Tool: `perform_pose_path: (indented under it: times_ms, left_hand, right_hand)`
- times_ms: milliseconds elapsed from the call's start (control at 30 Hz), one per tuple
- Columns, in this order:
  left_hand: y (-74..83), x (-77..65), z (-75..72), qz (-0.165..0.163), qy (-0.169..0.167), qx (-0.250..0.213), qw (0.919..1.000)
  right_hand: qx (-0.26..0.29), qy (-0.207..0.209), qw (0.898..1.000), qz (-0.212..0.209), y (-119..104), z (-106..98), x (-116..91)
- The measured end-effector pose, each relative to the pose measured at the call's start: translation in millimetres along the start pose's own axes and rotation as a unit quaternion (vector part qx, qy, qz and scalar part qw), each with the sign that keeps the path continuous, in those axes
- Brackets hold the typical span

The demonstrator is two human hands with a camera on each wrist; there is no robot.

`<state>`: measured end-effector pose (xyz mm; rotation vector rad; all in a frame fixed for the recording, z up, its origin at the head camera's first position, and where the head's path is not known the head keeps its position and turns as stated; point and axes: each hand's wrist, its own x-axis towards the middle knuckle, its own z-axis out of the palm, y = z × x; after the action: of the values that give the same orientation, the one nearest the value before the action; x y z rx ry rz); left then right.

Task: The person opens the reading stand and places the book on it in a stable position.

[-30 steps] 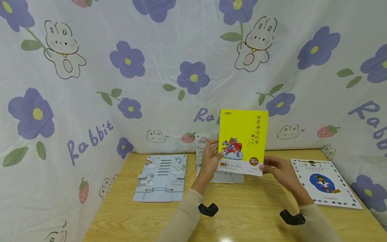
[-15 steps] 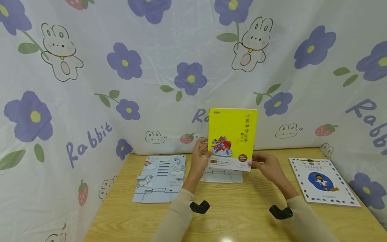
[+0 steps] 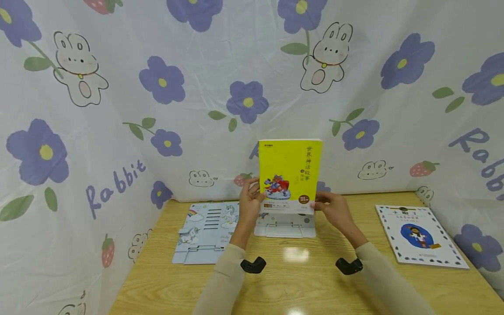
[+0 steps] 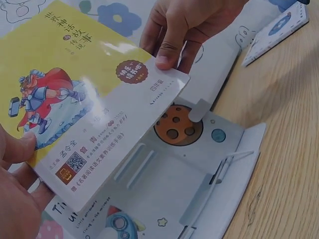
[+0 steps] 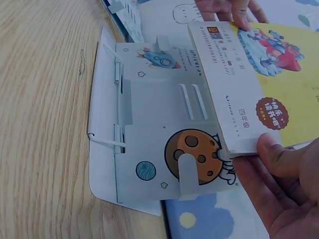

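A yellow book [image 3: 291,162] with a white lower band and a cartoon figure on its cover is held up between both hands. My left hand [image 3: 250,205] grips its lower left edge, thumb on the cover. At the lower right corner my right hand [image 3: 334,212] pinches it, thumb in front and fingers behind. Below and behind the book stands a white book stand [image 3: 284,231] with planet and rocket drawings. Its upper part is hidden by the book in the head view. In the right wrist view the stand [image 5: 149,109] shows its ledge and wire page holders, close under the book's bottom edge.
A second book stand [image 3: 206,232] with unicorn drawings lies on the wooden table [image 3: 299,284] to the left. At the right lies a white book [image 3: 421,236] with a blue picture. A curtain [image 3: 204,52] printed with flowers and rabbits hangs behind the table.
Both hands have carried the yellow book leftward, from right of the planet stand to over it. The unicorn stand and the white book have stayed in place.
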<state>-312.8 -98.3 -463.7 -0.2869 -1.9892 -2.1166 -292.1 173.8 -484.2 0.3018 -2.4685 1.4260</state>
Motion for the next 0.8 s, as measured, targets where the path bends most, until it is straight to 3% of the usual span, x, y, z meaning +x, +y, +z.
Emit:
perform_pose_path:
  times_ms: [433,800]
  left_hand:
    - [-12.1,7.2,-6.3,0.020,0.027,0.020,0.9992]
    - [-21.9,13.0,-8.3,0.027,0.055,0.024,0.9978]
  right_hand:
    - [-0.036,0.016,0.999,0.002,3.9,18.4,16.0]
    - [-0.079,0.027,0.995,-0.052,9.8,27.7,17.2]
